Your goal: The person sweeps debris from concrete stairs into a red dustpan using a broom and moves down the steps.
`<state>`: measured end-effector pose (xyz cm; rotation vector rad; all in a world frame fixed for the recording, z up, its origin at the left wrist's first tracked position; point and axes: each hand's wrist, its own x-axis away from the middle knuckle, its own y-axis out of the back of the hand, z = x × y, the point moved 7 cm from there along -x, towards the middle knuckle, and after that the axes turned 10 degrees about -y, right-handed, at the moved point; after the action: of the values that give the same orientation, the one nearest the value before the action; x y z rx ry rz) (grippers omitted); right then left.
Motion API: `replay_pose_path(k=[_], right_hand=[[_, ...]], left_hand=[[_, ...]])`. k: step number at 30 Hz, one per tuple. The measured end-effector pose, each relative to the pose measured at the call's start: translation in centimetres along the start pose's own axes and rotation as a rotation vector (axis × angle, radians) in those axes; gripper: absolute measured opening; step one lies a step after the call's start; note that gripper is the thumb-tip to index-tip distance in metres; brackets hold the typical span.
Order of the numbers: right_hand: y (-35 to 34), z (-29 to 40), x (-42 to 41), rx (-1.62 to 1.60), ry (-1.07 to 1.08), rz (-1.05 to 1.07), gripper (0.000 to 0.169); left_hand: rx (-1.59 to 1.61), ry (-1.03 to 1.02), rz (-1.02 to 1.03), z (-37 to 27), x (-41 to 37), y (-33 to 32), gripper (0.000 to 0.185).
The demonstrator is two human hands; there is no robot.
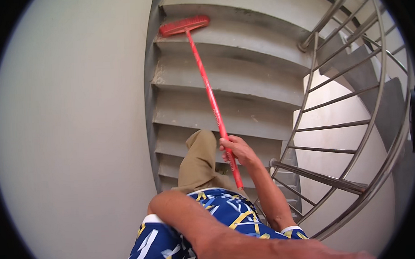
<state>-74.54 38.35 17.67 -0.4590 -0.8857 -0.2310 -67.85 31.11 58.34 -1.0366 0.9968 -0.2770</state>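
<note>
My right hand [239, 149] is closed around the red handle of a broom [209, 95] near its top end. The handle slants away from me, up and left in the picture. Its red bristled head [184, 26] is at a grey stair step beside the wall; whether the bristles touch the step cannot be told. My left forearm [211, 228] is bent across my chest, very close to the camera. The left hand lies towards the bottom edge, cut off, with its fingers hidden.
Grey stairs [227, 98] with scuffs and pale marks curve in front of me. A plain wall [73, 117] borders them on the left. On the right runs a metal railing [334, 126] with curved bars; further steps show beyond it. My bent knee [203, 143] is over the steps.
</note>
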Motion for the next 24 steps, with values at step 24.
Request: replay_pose_path(k=[24], right_hand=[[11.4, -17.3, 24.7, -0.380, -0.006, -0.531, 0.024]], left_hand=[[-1.338, 0.931, 0.200, 0.7, 7.4, 20.2, 0.030]])
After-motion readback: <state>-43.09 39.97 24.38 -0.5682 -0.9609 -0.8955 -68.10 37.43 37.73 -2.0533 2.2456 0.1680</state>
